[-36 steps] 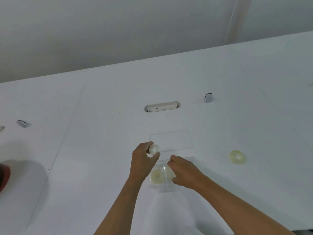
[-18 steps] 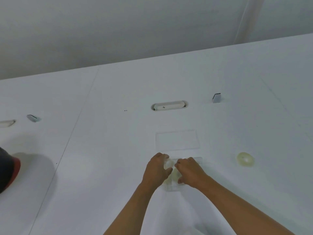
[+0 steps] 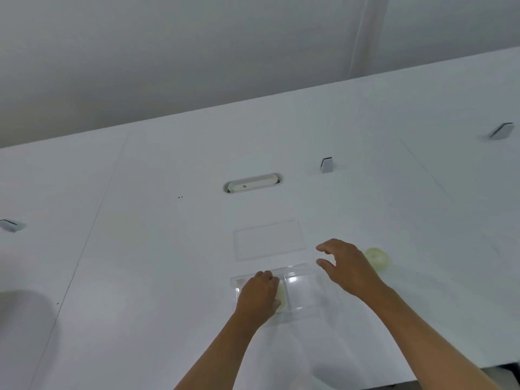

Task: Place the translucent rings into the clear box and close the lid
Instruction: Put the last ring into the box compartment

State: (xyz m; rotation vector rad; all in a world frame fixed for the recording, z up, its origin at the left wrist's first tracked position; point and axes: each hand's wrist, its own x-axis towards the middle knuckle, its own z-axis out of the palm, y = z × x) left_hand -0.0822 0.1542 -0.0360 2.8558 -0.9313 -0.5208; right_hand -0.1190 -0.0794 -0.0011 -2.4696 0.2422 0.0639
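Observation:
The clear box [image 3: 299, 291] lies open on the white table, split by a divider into two compartments. My left hand [image 3: 259, 295] reaches into the left compartment with its fingers curled down. A pale yellow translucent ring [image 3: 282, 295] shows at that hand's right edge inside the box. What the fingers hold is hidden. My right hand [image 3: 347, 270] hovers right of the box, fingers spread and holding nothing. Just beyond its knuckles a loose translucent ring [image 3: 377, 258] lies on the table. The flat clear lid [image 3: 268, 240] rests on the table behind the box.
A recessed oval cable slot [image 3: 253, 183] sits in the table behind the lid. Small grey clips stand at the back [image 3: 326, 165], far right [image 3: 501, 131] and far left [image 3: 10, 225]. The table's front edge [image 3: 478, 371] runs at the lower right.
My left hand brought a ring from above the box down into the left compartment. My right hand left the box and moved right toward the loose ring, opening its fingers.

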